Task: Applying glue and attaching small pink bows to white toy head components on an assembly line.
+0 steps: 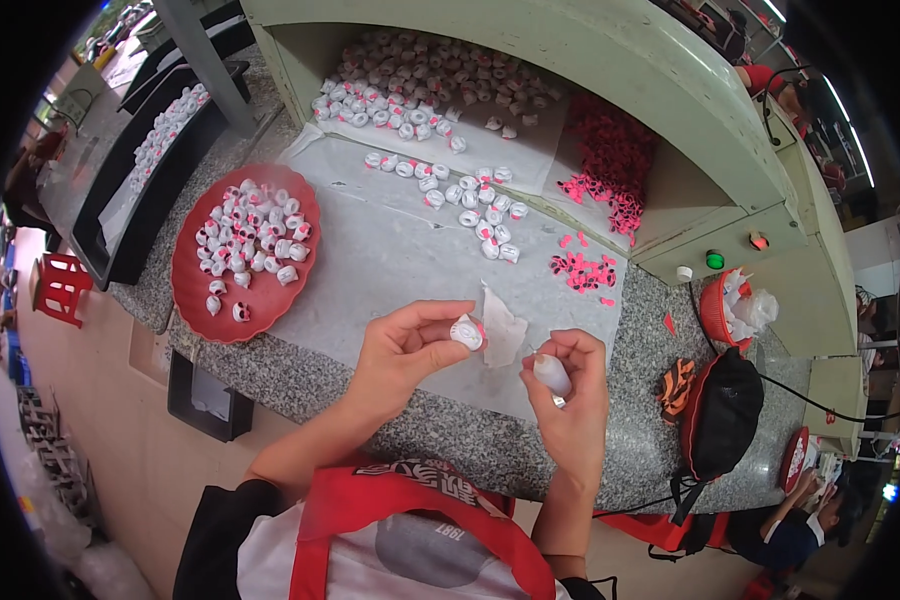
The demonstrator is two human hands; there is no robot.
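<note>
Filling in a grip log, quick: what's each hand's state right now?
Left hand: closed, holding a small rounded white piece with pink on it.
Right hand: closed, holding a small white bottle-shaped container.

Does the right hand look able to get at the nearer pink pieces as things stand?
Probably yes: the nearer pink pieces lie just beyond the right hand, with nothing visible standing between, though the small white bottle it holds may hamper a pinch.

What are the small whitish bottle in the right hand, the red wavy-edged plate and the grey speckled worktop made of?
Small whitish bottle: probably plastic, smooth and cloudy-looking. Red wavy-edged plate: likely moulded plastic, satiny, one even colour. Grey speckled worktop: perhaps stone, granite-like, from its mottled grains.
</note>
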